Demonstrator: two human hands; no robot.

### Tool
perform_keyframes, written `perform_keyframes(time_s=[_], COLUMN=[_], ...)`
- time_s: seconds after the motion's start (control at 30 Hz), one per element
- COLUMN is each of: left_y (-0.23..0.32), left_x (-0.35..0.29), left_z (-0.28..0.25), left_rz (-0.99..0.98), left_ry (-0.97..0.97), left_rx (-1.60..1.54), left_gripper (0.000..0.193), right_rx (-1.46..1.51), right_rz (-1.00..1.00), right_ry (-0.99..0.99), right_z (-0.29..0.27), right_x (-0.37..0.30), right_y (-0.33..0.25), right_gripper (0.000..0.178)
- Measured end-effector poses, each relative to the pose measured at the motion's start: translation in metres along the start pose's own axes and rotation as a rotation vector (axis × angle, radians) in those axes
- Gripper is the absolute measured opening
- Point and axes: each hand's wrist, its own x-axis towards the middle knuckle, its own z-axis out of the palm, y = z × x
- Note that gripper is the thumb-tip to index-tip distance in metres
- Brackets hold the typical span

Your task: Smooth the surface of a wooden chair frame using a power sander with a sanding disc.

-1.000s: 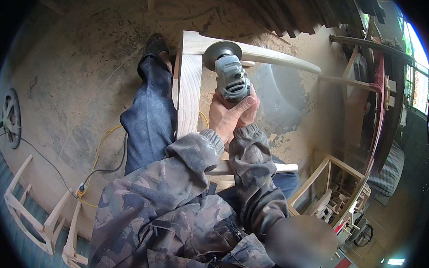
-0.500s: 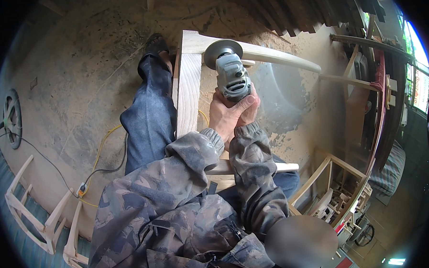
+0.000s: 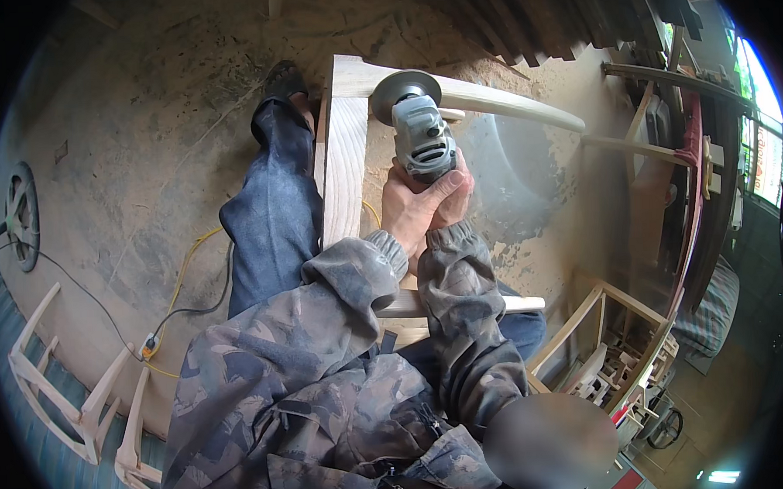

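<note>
Both my hands are wrapped round the body of a grey angle grinder (image 3: 424, 138). My left hand (image 3: 403, 205) is closed on its left side, and my right hand (image 3: 456, 194) grips it from the right. The grinder's dark round disc (image 3: 405, 93) lies at the far rail of a pale wooden frame (image 3: 347, 150), close to its far left corner. From here I cannot tell whether the disc touches the wood. The frame stands between my legs, with a nearer crossbar (image 3: 521, 303) passing under my forearms.
A yellow cord and a dark cord join at a plug (image 3: 150, 347) on the left floor. Pale curved wooden frames (image 3: 84, 415) stand at the lower left, below a wheel (image 3: 23, 215). At the right is an open wooden crate (image 3: 607, 340) holding wood pieces.
The grinder and both hands have shifted very slightly to the left and away from me. My grip is the same, and the wooden frame has not moved.
</note>
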Motion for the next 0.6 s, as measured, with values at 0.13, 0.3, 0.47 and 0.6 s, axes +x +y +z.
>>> perform_keyframes(time_s=[0.13,0.3,0.47,0.6], left_y=[-0.008,-0.003,-0.004,-0.001], left_x=[0.004,0.001,0.003,0.001], left_z=[-0.003,0.0,-0.002,-0.001], left_rz=[-0.022,0.004,-0.021,-0.004], left_ry=[0.005,-0.007,-0.013,-0.006], left_rx=[-0.012,-0.024,-0.063,-0.016], left_gripper=[0.081,0.08,0.078,0.076], right_rx=[0.061,0.196,0.062,-0.011], right_rz=[0.001,0.011,0.043,0.022], right_ry=[0.062,0.034,0.011,0.032], right_z=[0.003,0.002,0.0,0.0], right_x=[0.0,0.002,0.001,0.0], right_y=[0.0,0.01,-0.005,0.002], right_gripper=[0.043,0.045,0.047,0.048])
